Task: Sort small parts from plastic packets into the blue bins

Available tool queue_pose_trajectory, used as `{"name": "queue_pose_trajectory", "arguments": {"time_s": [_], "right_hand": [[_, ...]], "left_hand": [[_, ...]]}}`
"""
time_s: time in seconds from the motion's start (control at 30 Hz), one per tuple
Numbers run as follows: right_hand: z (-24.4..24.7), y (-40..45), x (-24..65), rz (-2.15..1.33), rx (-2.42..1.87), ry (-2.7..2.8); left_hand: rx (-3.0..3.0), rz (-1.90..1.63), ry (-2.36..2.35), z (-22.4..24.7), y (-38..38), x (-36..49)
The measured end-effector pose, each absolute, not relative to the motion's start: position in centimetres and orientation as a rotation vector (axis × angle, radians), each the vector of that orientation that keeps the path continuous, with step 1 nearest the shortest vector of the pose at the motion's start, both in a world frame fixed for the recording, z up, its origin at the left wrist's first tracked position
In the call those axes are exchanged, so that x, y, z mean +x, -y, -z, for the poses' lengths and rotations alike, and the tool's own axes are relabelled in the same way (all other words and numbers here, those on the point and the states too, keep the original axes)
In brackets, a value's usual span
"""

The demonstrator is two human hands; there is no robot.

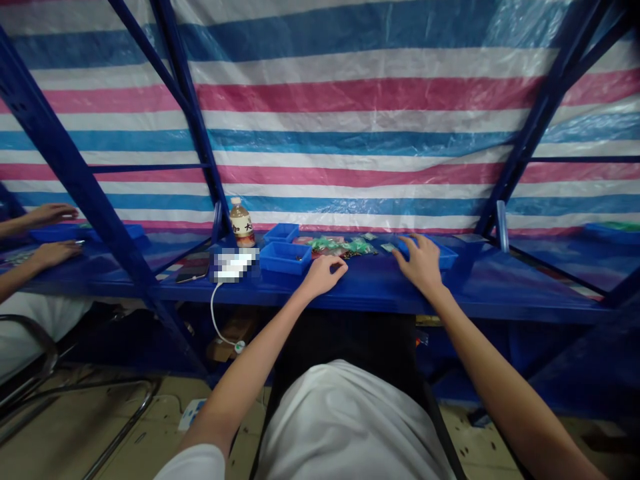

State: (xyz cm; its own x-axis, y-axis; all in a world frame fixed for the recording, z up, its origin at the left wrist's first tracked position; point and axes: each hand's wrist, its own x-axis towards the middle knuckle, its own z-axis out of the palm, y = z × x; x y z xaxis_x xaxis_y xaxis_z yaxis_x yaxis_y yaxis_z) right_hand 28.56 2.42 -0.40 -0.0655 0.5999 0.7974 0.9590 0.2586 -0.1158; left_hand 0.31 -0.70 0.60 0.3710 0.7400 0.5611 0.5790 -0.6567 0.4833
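My left hand (pixel 324 275) rests curled on the front of the blue shelf (pixel 380 293), just right of a blue plastic bin (pixel 285 259). Any small item inside its fingers is hidden. My right hand (pixel 421 263) lies with fingers spread over the edge of another blue bin (pixel 447 258). Between my hands lies a heap of small green plastic packets (pixel 342 247) on reddish packaging (pixel 325 248). A smaller blue bin (pixel 282 233) stands behind the left one.
A plastic drink bottle (pixel 242 223) and a blurred white object (pixel 233 265) with a white cable (pixel 214 313) stand left of the bins. A phone (pixel 193 267) lies nearby. A co-worker's two hands (pixel 50 215) work at the far left. Blue steel uprights frame a striped tarpaulin.
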Motion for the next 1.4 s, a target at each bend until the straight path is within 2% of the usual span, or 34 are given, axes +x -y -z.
{"name": "queue_pose_trajectory", "arguments": {"time_s": [0.13,0.3,0.5,0.87,1.07,1.4], "right_hand": [[1.4,-2.3,25.9,0.316,-1.251,2.149],[2.3,-2.7,26.0,0.056,-1.289,2.391],[2.1,-3.0,26.2,0.041,-1.295,2.441],[2.1,-3.0,26.2,0.028,-1.253,2.406],[1.8,-2.7,26.2,0.04,-1.223,2.407],[1.6,-2.4,25.9,0.047,-1.211,2.38]], "left_hand": [[2.704,-1.205,-1.299,-0.5,1.2,0.6],[2.711,-0.953,-1.398,0.3,0.5,0.7],[2.614,-0.693,-1.413,0.8,-0.7,0.5],[2.541,-0.673,-1.56,1.1,-1.3,0.7],[2.591,-0.788,-1.525,1.3,-1.5,0.8],[2.66,-1.22,-1.499,0.9,-0.8,0.8]]}}
